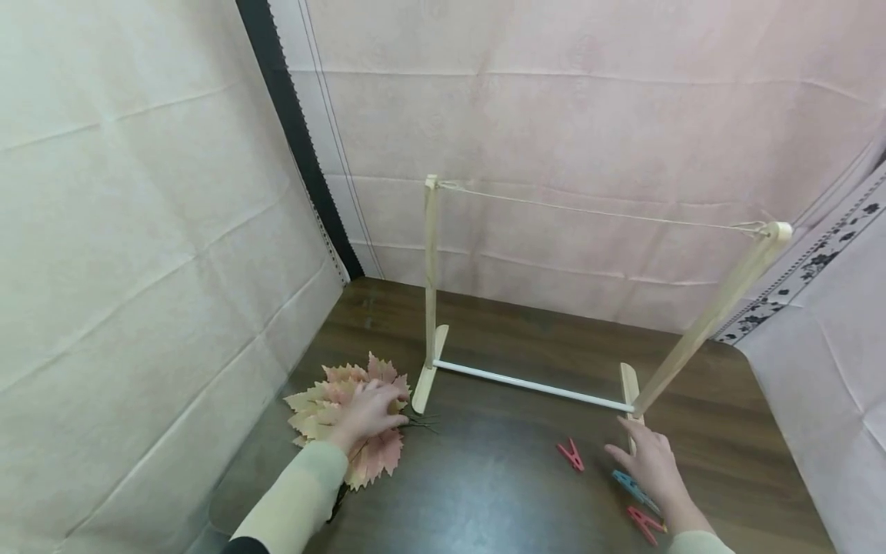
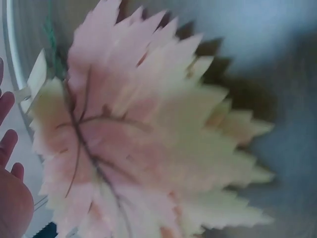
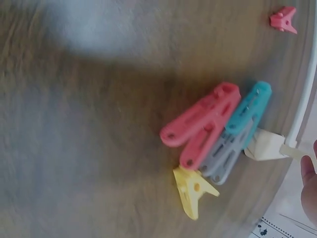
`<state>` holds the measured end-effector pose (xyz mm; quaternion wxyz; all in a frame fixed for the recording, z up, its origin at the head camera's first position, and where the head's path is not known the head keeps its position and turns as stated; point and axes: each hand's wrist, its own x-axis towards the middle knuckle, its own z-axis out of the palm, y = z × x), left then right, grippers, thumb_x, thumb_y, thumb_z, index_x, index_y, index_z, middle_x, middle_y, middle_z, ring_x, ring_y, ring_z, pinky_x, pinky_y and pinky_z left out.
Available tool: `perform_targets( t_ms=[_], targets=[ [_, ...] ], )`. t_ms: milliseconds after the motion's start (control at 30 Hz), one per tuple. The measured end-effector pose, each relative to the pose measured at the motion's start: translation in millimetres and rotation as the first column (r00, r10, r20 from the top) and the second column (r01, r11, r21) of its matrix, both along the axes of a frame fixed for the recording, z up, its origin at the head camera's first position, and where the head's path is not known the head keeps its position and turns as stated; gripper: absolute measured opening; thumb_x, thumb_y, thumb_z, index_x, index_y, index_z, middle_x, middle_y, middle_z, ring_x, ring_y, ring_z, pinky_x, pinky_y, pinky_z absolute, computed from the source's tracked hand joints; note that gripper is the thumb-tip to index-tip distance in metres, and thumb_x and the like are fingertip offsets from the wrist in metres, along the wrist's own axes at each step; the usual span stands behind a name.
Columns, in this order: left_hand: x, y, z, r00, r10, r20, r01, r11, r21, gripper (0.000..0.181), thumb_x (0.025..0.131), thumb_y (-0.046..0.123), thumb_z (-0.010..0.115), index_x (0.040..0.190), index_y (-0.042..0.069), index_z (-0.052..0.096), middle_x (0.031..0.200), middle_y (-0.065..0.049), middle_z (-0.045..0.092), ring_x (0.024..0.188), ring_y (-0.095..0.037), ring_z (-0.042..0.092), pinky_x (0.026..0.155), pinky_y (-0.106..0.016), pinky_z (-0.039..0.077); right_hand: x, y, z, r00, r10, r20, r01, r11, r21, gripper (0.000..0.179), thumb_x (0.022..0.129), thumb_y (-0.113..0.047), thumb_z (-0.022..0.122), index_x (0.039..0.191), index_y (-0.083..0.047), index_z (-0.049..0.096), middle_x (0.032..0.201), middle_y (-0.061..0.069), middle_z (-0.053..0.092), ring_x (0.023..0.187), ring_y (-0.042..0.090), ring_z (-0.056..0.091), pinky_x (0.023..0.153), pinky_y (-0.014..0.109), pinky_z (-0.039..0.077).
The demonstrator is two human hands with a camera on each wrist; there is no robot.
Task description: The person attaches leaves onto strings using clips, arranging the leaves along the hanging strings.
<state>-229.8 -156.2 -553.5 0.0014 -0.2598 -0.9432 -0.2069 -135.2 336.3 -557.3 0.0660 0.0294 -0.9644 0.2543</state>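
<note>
My left hand (image 1: 370, 412) is over a pile of pink and pale yellow artificial leaves (image 1: 314, 406) at the left of the table. In the left wrist view its fingers (image 2: 6, 148) look relaxed beside a large leaf (image 2: 148, 114); whether they touch it cannot be told. Thin dark stems (image 1: 424, 422) stick out to the right of the pile. My right hand (image 1: 654, 462), fingers extended, hovers above a blue clothespin (image 1: 631, 486) and a red clothespin (image 1: 644, 523). The right wrist view also shows a grey clothespin (image 3: 225, 153) and a yellow clothespin (image 3: 190, 191) there.
Behind both hands stands a wooden frame, with a left post (image 1: 431, 269), a right post (image 1: 716, 315), a string (image 1: 588, 209) across the top and a white rod (image 1: 533, 384) below. Another red clothespin (image 1: 571, 455) lies on the brown table (image 1: 484, 477). Pale cloth (image 1: 554, 131) hangs around.
</note>
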Motion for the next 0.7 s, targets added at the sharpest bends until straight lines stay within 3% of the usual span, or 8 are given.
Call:
perform_targets(
  t_ms=[200, 400, 700],
  targets=[
    [14.0, 5.9, -20.2, 0.999, 0.052, -0.012, -0.052, 0.998, 0.020, 0.022, 0.079, 0.025, 0.075, 0.098, 0.016, 0.067, 0.099, 0.003, 0.066, 0.093, -0.020, 0.047, 0.079, -0.044, 0.028, 1.1, -10, -16.0, 0.998, 0.008, -0.058, -0.009, 1.000, -0.004, 0.053, 0.082, -0.024, 0.073, 0.123, 0.004, 0.055, 0.122, 0.027, 0.055, 0.108, 0.046, 0.047, 0.085, 0.060, 0.033],
    [23.1, 12.5, -32.5, 0.987, 0.143, -0.075, -0.143, 0.990, 0.017, 0.019, 0.080, 0.025, 0.074, 0.096, 0.017, 0.068, 0.098, 0.004, 0.067, 0.088, -0.018, 0.047, 0.078, -0.044, 0.029, 0.1, -19, -31.8, 0.997, -0.003, -0.072, 0.003, 1.000, -0.004, 0.053, 0.080, -0.023, 0.075, 0.122, 0.003, 0.057, 0.121, 0.024, 0.057, 0.107, 0.044, 0.048, 0.084, 0.060, 0.035],
    [31.2, 15.0, -42.1, 0.979, 0.158, -0.126, -0.162, 0.987, -0.022, 0.026, 0.081, 0.024, 0.073, 0.105, 0.017, 0.069, 0.105, 0.004, 0.065, 0.096, -0.021, 0.049, 0.079, -0.044, 0.032, 3.5, -29, -39.8, 0.996, 0.023, -0.083, -0.023, 1.000, 0.004, 0.054, 0.076, -0.022, 0.077, 0.119, 0.005, 0.059, 0.117, 0.025, 0.059, 0.105, 0.043, 0.053, 0.087, 0.055, 0.033]
  ],
)
